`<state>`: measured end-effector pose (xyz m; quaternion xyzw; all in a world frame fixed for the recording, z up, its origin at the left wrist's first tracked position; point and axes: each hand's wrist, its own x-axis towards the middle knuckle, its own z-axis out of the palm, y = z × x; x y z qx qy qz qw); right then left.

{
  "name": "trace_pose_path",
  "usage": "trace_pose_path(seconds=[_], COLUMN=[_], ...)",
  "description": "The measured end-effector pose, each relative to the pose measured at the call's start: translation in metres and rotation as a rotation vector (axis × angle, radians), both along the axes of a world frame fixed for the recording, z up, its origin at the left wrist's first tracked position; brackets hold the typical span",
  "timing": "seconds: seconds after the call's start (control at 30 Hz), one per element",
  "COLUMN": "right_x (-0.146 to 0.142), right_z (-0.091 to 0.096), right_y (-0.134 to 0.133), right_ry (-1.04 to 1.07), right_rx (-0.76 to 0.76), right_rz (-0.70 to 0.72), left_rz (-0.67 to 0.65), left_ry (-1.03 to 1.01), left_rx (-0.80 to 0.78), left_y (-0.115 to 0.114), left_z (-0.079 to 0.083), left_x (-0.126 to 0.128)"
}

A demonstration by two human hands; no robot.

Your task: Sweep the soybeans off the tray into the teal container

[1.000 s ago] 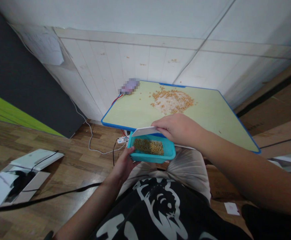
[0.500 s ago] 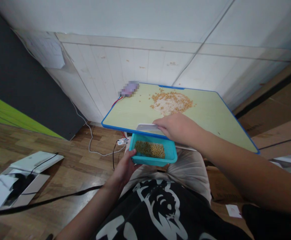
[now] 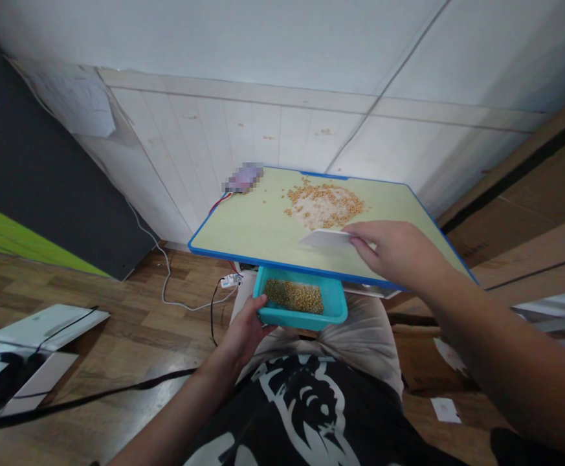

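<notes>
My left hand [image 3: 252, 321] grips the left end of a turquoise plastic tray [image 3: 334, 304], thumb on the rim. Green and yellowish beans [image 3: 294, 296] lie in the tray, which sits just under the near edge of a pale yellow-green board [image 3: 243, 226] with a blue rim. My right hand [image 3: 389, 249] pinches a thin, flat white card [image 3: 328, 238] above the board. Beyond the card is a spread of yellow beans [image 3: 347, 199] around a heap of whitish grains [image 3: 318, 208]. My right forearm crosses the board's right side.
A blurred-out purple item [image 3: 244, 177] with a red cord lies at the board's far left corner. The white wall [image 3: 243, 129] stands behind the board, cardboard boxes [image 3: 520, 220] on the right. A power strip [image 3: 230, 280] with cables and an opened white box [image 3: 44, 330] are at the left.
My right hand has moved the card rightward and up from the board's near edge toward the heap. My left hand still holds the tray in nearly the same place. The view has shifted slightly.
</notes>
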<state>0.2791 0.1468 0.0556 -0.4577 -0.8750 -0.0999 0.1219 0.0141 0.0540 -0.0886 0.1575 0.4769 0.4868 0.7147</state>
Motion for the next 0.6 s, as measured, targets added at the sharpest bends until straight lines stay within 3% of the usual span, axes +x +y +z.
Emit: trace_pose_path(seconds=[0.37,0.6], right_x=[0.055,0.101], right_z=[0.025,0.036], right_y=[0.063,0.112], right_ry=[0.076,0.096], right_rx=[-0.072,-0.142], right_rz=[-0.470,-0.668], left_rz=[-0.023,-0.049], left_ry=[-0.016,-0.018], left_rx=[0.014,0.008], left_y=[-0.002,-0.002], left_z=[-0.007,-0.008], left_x=[0.001,0.002])
